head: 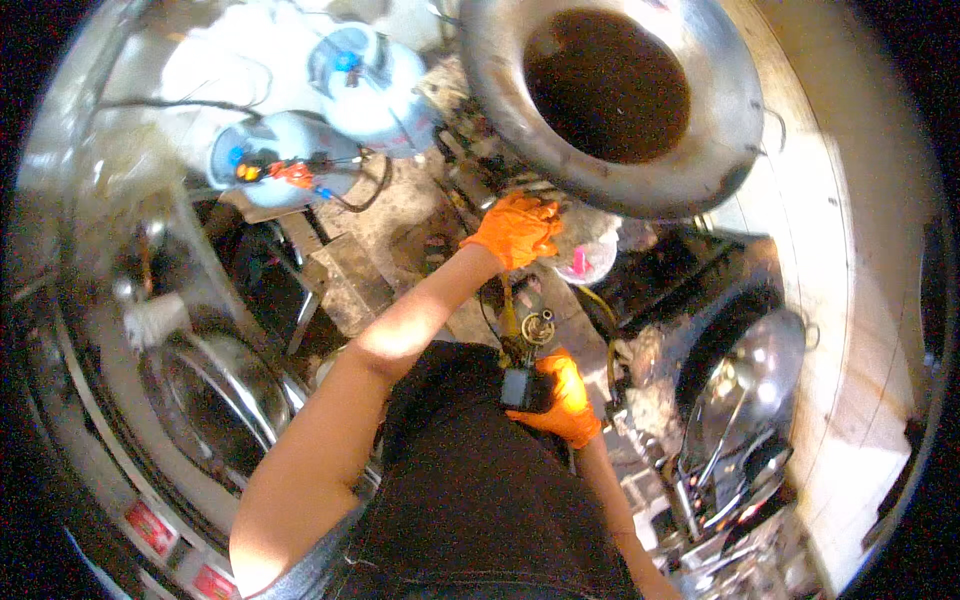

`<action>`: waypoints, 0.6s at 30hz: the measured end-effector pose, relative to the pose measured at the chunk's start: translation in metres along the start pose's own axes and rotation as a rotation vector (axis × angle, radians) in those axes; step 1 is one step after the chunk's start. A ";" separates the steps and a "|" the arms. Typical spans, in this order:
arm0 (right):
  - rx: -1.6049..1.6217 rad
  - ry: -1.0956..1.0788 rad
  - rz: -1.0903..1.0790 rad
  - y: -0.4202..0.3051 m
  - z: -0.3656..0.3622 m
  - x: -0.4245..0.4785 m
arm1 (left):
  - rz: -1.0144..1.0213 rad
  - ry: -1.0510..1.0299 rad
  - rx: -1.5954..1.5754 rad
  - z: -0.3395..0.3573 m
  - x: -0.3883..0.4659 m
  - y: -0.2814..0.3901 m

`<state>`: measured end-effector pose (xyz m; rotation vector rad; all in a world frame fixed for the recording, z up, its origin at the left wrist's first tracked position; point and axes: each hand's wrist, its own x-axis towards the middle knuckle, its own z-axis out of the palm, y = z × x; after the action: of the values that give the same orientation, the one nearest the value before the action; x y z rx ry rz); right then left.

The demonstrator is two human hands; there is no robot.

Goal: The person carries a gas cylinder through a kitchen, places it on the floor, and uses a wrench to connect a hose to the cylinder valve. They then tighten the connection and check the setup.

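Observation:
My right hand (566,405), in an orange glove, is closed around a dark box-shaped device (517,388) held close to my dark clothing. A brass-coloured round fitting (538,328) sits just beyond the device; whether they are joined is unclear. A yellow hose (509,307) runs near the fitting. Farther forward, my left hand (517,229), also orange-gloved, is stretched over the cluttered floor near a large metal basin (495,97) with dark contents (607,86). Its fingers are bent, and blur hides whether they grip anything. Beside it is a round pale container (598,259) with a pink item (580,261).
Two light-blue gas cylinders (330,154) (401,82) stand at the upper left, with a dark hose (382,187) at the nearer one. A large wok (772,360) leans at the right before a pale tiled wall (832,420). Metal utensils (720,555) lie lower right.

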<state>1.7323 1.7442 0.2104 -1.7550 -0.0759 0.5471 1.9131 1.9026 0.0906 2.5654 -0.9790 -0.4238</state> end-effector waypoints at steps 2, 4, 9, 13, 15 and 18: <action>-0.059 -0.051 0.015 0.005 0.003 0.006 | -0.172 0.127 -0.426 -0.051 -0.032 -0.002; -0.072 -0.102 0.014 -0.010 0.008 0.023 | -0.420 0.508 -0.496 -0.074 -0.076 0.000; -0.036 -0.196 -0.033 -0.048 0.056 0.097 | -0.527 1.111 -1.154 -0.059 -0.193 -0.029; 0.117 -0.129 0.040 -0.061 0.115 0.180 | -0.627 1.037 -1.565 -0.083 -0.201 -0.042; 0.101 -0.102 0.080 -0.061 0.144 0.226 | -0.506 1.034 -1.549 -0.077 -0.197 -0.080; 0.140 -0.107 0.241 -0.078 0.174 0.291 | -0.687 0.992 -1.518 -0.078 -0.177 -0.148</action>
<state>1.9394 2.0200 0.1632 -1.6072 0.0984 0.8033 1.9031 2.1442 0.1219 1.2089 0.5213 0.0471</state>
